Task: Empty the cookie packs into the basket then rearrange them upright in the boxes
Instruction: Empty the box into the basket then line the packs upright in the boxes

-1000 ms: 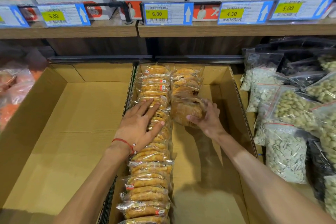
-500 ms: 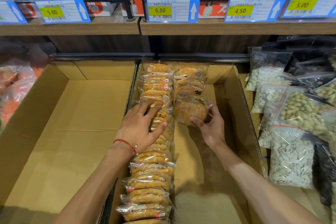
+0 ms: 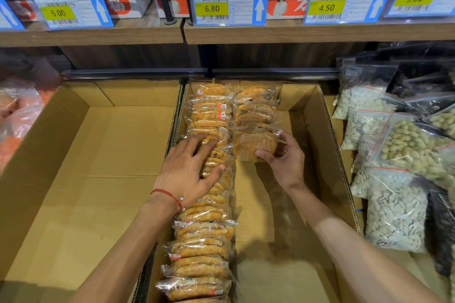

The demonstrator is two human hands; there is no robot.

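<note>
Two open cardboard boxes sit side by side under a shelf. The right box (image 3: 327,145) holds a long row of clear cookie packs (image 3: 204,241) standing on edge along its left wall, and a short second row (image 3: 256,106) at the back. My left hand (image 3: 189,172) lies flat, fingers spread, on top of the long row. My right hand (image 3: 285,160) grips the front cookie pack (image 3: 253,142) of the short row, which leans back against the others. The left box (image 3: 98,179) holds nothing.
Clear bags of seeds and peanuts (image 3: 394,179) are piled right of the boxes. Orange plastic bags (image 3: 17,120) lie at the far left. A wooden shelf (image 3: 270,33) with price tags and cartons runs overhead, close above the boxes' back edge.
My right hand has shifted slightly right and lower on the front pack, tilting it more upright against the short row. My left hand stays on the long row.
</note>
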